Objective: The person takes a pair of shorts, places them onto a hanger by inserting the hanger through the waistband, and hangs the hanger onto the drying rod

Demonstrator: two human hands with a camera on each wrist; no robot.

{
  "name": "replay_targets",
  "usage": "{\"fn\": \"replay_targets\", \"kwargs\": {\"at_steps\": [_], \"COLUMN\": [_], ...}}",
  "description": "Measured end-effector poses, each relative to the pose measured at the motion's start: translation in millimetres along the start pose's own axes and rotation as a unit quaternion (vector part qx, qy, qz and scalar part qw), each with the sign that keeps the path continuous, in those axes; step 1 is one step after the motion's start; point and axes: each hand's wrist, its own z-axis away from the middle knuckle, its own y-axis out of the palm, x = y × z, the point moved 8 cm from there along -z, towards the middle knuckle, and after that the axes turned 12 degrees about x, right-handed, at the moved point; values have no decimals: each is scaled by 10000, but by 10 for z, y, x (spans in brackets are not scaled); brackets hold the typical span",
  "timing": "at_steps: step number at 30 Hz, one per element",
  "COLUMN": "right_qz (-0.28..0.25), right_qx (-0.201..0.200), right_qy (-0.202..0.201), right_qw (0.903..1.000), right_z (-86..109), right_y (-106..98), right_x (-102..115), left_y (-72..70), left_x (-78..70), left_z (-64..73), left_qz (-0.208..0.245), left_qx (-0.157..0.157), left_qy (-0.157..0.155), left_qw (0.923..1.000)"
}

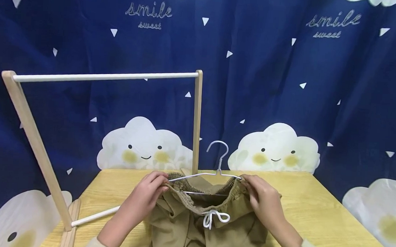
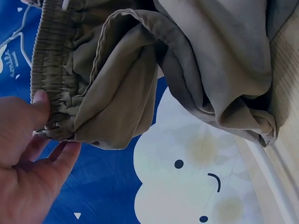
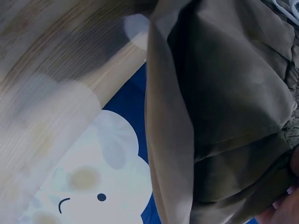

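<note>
A pair of khaki trousers (image 1: 226, 229) with a gathered elastic waistband and a white drawstring bow (image 1: 216, 216) hangs between my hands. A white wire hanger (image 1: 220, 165) sits inside the waist opening, its hook pointing up and its lower bar crossing the gap. My left hand (image 1: 150, 192) pinches the waistband's left side at the hanger's end; the left wrist view shows the thumb (image 2: 41, 105) on the gathered elastic. On the other side, my right hand (image 1: 264, 199) grips the waistband by the hanger's right shoulder. Only its fingers (image 3: 280, 210) show in the right wrist view.
A clothes rack with wooden side posts (image 1: 39, 145) and a white top rail (image 1: 106, 77) stands at the left on the wooden table (image 1: 321, 215). Its lower white bar (image 1: 95, 216) runs behind my left forearm. A dark blue curtain (image 1: 270, 86) with clouds hangs behind.
</note>
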Motion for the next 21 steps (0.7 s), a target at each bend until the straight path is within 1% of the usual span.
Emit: {"fn": "replay_targets", "kwargs": {"at_steps": [2,4,5,7,9,11,12,14,16,17,19,21], "right_qz": [-86,-163,-174,-219,-247,-272,-295,-334,-364,-372,-382,-400], "right_qx": [-18,-35,-40,-34,-14,10,21,65,103,115,148,161], "right_qy": [-49,-86,-108,-112,-96,-68,-58,-19,36,59,137,214], "right_qw": [9999,9998,9998,9997,9996,9996,9995,9994,9993,9992,9991,9988], "right_z": [-6,-8,-8,-2,8,23,30,50,76,80,90,99], "right_y": [-11,-21,-26,-30,-32,-34,-33,-27,-17,-13,-1,6], "right_x": [5,11,16,22,29,32,35,36,35,34,23,13], "left_y": [-3,-5,-4,4,31,71,93,143,175,178,182,175], "left_x": [47,120,164,248,317,363,377,392,376,363,326,279], "left_z": [2,11,22,56,92,122,133,149,158,156,147,139], "left_qz": [63,180,195,132,21,6,66,335,575,613,517,318], "left_qx": [22,30,41,102,276,451,520,630,597,569,563,519], "left_qy": [-234,-635,-894,-1420,-1886,-2170,-2246,-2279,-2127,-2008,-1696,-1347], "left_qw": [9997,9978,9958,9897,9817,9751,9730,9711,9736,9760,9825,9890]}}
